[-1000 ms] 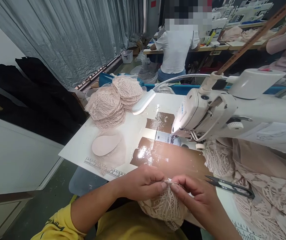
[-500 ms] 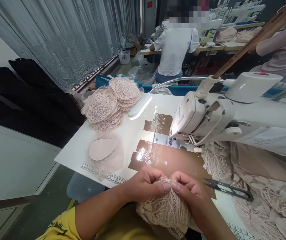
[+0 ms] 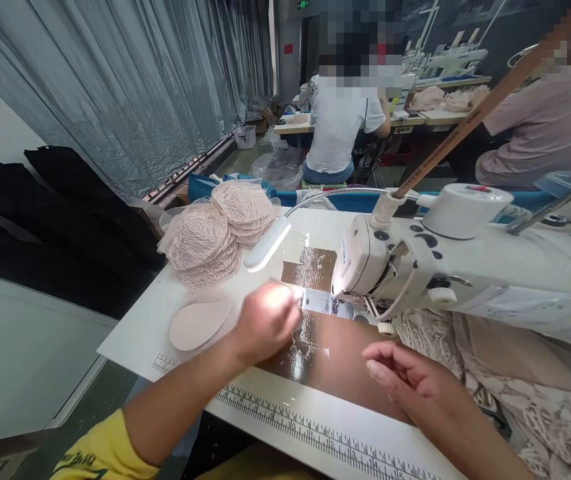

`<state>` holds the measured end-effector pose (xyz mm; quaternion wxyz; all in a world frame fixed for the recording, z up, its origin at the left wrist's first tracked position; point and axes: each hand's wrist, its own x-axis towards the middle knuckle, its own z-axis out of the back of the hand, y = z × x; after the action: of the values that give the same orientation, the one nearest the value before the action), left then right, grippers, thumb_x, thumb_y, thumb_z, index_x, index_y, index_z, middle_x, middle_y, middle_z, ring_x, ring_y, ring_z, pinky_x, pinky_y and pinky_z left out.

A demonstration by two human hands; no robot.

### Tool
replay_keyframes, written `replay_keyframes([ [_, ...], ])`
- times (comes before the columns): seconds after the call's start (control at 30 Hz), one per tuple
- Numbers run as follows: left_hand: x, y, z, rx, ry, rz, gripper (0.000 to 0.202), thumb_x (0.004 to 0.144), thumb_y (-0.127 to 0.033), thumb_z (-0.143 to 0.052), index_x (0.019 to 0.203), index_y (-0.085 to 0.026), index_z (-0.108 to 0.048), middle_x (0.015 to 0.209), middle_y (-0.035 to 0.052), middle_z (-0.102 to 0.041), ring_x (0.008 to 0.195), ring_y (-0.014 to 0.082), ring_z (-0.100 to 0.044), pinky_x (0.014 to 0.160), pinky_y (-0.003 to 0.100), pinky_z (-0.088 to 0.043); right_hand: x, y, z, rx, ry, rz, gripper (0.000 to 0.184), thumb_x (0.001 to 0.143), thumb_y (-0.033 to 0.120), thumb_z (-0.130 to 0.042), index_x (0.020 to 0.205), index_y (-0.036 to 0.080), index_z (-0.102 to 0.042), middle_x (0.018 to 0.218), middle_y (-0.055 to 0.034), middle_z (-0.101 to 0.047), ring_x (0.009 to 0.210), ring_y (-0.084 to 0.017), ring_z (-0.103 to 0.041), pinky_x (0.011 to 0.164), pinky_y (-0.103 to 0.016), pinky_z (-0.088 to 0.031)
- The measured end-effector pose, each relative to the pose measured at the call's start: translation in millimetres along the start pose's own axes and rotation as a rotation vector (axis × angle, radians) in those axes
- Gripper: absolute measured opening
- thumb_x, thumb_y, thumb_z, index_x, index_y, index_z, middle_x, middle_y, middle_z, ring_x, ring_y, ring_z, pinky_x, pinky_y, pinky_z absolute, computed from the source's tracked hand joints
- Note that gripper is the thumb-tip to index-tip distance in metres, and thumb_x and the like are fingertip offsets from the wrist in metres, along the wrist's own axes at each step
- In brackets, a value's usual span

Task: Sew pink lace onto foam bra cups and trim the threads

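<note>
My left hand point(image 3: 268, 320) is closed in a fist just left of the sewing machine's needle plate point(image 3: 318, 301), over brown tape on the table. Glare covers its knuckles, and whatever its fingers may hold is hidden. My right hand point(image 3: 412, 380) hovers above the right part of the brown tape point(image 3: 345, 360), fingers loosely curled, thumb apart, nothing visible in it. Beside my left forearm lies a smooth beige cup pad point(image 3: 200, 325) on sheer fabric. Dark thread snips point(image 3: 498, 421) show partly behind my right hand, by the beige lace fabric point(image 3: 540, 400).
The white sewing machine point(image 3: 445, 260) stands at the right. Stacked lace cups point(image 3: 200, 233) sit at the table's back left, near a lit lamp bar point(image 3: 268, 245). A printed ruler point(image 3: 310, 427) runs along the front edge. Two people sit beyond the table.
The lace piece pinched between both hands is out of sight. My left hand has moved forward to the needle plate; my right hand has moved right, apart from it. The view has shifted.
</note>
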<state>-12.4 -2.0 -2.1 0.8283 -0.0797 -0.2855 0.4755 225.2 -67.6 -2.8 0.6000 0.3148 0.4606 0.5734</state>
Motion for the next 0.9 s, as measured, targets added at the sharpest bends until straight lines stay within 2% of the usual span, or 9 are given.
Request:
replay_keyframes([
  [0.07,5,-12,-33.0,0.331,0.176,-0.139,0.019,0.085,-0.010,-0.044,0.070,-0.014,-0.055,0.068,0.0069,-0.058,0.067,0.0188,-0.053,0.061,0.030,-0.042,11,-2,0,-0.159,0.047,0.084,0.028,0.083,0.047,-0.050,0.090,0.025,-0.066,0.079,-0.0016,-0.067,0.069,-0.018,-0.060,0.060,-0.027,-0.045],
  [0.17,3,-32,-71.5,0.461,0.343,-0.234,0.017,0.077,-0.001,-0.047,0.073,-0.012,-0.059,0.065,0.0075,-0.057,0.064,0.0202,-0.052,0.056,0.031,-0.038,28,-9,-4,-0.352,0.098,0.156,0.031,0.089,0.038,-0.041,0.101,0.026,-0.066,0.093,-0.0044,-0.071,0.084,-0.022,-0.064,0.071,-0.033,-0.049],
  [0.23,-3,-42,-82.0,0.537,0.429,-0.274,0.018,0.075,0.000,-0.046,0.078,-0.010,-0.061,0.068,0.0088,-0.057,0.065,0.0211,-0.052,0.055,0.032,-0.037,35,-15,-9,-0.477,0.103,0.218,0.035,0.090,0.031,-0.037,0.110,0.024,-0.064,0.102,-0.0076,-0.070,0.092,-0.023,-0.064,0.076,-0.036,-0.050],
  [0.3,-7,-49,-80.4,0.559,0.478,-0.278,0.017,0.074,-0.002,-0.047,0.080,-0.010,-0.060,0.071,0.0094,-0.056,0.066,0.0216,-0.051,0.054,0.033,-0.036,38,-20,-15,-0.595,0.103,0.292,0.037,0.090,0.022,-0.032,0.109,0.020,-0.064,0.104,-0.0098,-0.068,0.092,-0.023,-0.064,0.074,-0.035,-0.050],
  [0.4,-6,-50,-61.7,0.473,0.520,-0.266,0.010,0.078,-0.010,-0.050,0.077,-0.012,-0.059,0.069,0.0077,-0.055,0.065,0.0212,-0.051,0.056,0.033,-0.038,37,-25,-24,-0.770,0.090,0.382,0.038,0.088,0.011,-0.031,0.099,0.019,-0.066,0.094,-0.0075,-0.067,0.076,-0.020,-0.064,0.060,-0.030,-0.050],
  [0.57,4,-36,-29.0,0.084,0.516,-0.252,0.028,0.092,-0.022,-0.040,0.074,-0.014,-0.060,0.069,0.0044,-0.058,0.062,0.0140,-0.052,0.061,0.027,-0.044,32,-36,-32,-0.974,-0.058,0.560,0.043,0.078,0.001,-0.040,0.107,0.019,-0.067,0.097,-0.0065,-0.068,0.071,-0.018,-0.063,0.057,-0.028,-0.052],
  [0.63,4,-28,-30.3,0.040,0.442,-0.245,0.029,0.094,-0.021,-0.038,0.079,-0.014,-0.063,0.079,0.0070,-0.062,0.070,0.0149,-0.055,0.065,0.027,-0.046,32,-40,-34,-1.039,-0.133,0.607,0.048,0.076,-0.002,-0.042,0.111,0.018,-0.067,0.100,-0.0074,-0.069,0.073,-0.018,-0.064,0.058,-0.028,-0.053],
  [0.73,0,-16,-45.1,0.119,0.350,-0.365,0.025,0.092,-0.018,-0.041,0.089,-0.012,-0.065,0.098,0.0113,-0.065,0.082,0.0186,-0.056,0.071,0.031,-0.047,33,-40,-37,-1.151,-0.208,0.595,0.054,0.072,-0.007,-0.041,0.110,0.019,-0.069,0.099,-0.0068,-0.070,0.070,-0.019,-0.064,0.059,-0.029,-0.054],
  [0.9,4,1,-63.1,0.173,0.333,-0.419,0.027,0.092,-0.019,-0.041,0.103,-0.011,-0.064,0.117,0.0114,-0.062,0.085,0.0187,-0.056,0.073,0.032,-0.047,41,-35,-40,-1.251,-0.176,0.489,0.055,0.074,-0.005,-0.041,0.115,0.022,-0.068,0.097,-0.0101,-0.070,0.067,-0.020,-0.064,0.056,-0.030,-0.054],
])
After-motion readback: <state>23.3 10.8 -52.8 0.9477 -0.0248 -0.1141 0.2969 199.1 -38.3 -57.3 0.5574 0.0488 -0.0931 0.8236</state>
